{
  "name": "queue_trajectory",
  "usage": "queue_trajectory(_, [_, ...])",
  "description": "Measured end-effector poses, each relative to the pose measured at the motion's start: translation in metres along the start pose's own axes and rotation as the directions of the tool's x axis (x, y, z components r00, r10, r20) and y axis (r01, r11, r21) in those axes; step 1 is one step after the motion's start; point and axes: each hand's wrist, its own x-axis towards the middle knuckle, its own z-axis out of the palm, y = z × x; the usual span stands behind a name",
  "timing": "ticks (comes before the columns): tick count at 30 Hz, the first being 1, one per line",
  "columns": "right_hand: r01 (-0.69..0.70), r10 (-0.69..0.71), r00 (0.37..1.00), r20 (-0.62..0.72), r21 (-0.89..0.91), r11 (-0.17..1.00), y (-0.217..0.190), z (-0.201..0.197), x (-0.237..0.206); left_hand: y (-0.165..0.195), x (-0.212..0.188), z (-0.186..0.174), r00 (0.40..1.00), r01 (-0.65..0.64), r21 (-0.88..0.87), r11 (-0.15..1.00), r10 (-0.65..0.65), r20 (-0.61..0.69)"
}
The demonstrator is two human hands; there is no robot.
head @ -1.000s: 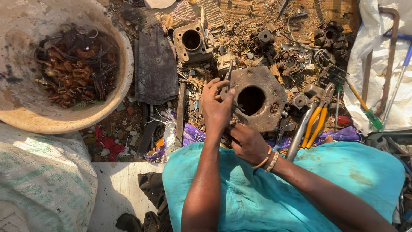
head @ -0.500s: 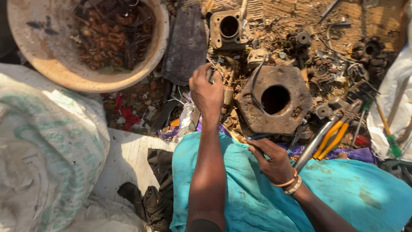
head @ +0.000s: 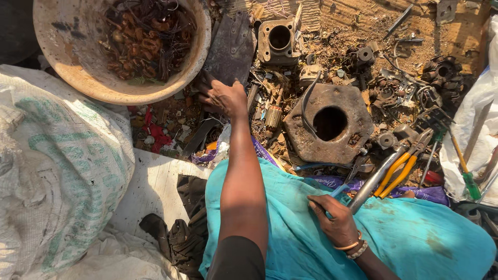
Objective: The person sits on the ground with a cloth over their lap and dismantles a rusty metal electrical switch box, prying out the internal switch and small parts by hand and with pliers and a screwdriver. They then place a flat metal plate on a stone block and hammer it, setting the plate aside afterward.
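My left hand reaches forward, palm down, to the near rim of a worn round bowl that holds tangled copper-coloured wire scraps. Its fingertips lie over a dark flat metal plate; whether they hold anything is hidden. My right hand, with bangles at the wrist, rests on the teal cloth over my lap. It is closed on the blue handle of a small cutter. A rusty hexagonal metal block with a round hole lies on the ground between the hands.
Scrap metal parts cover the ground ahead, among them an engine cylinder. Yellow-handled pliers, a long steel tool and a green-handled screwdriver lie at the right. A white woven sack fills the left side.
My left hand has moved from above the hexagonal block leftward to the bowl's rim. My right hand has drawn back onto the lap cloth. The view has shifted left.
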Motion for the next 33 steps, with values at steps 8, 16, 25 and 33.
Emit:
queue_trajectory(8, [-0.100,0.100,0.995,0.008,0.042,0.994,0.006,-0.004,-0.005,0.005,0.021,-0.016,0.993,0.112,-0.276,0.955,-0.118,-0.006])
queue_trajectory(16, [-0.019,0.021,0.999,-0.035,0.057,0.998,0.001,-0.010,-0.017,0.013,-0.043,-0.041,0.985,-0.168,-0.760,0.628,0.129,-0.112])
queue_trajectory(25, [-0.137,0.393,0.919,-0.023,0.916,0.376,0.026,-0.112,-0.003,0.029,-0.189,-0.172,0.313,-0.866,-0.490,0.099,0.871,-0.379])
queue_trajectory(33, [-0.220,0.224,0.959,0.172,0.953,0.209,0.086,-0.183,0.019,0.027,-0.288,-0.162,-0.015,-0.933,-0.355,-0.056,0.993,-0.116])
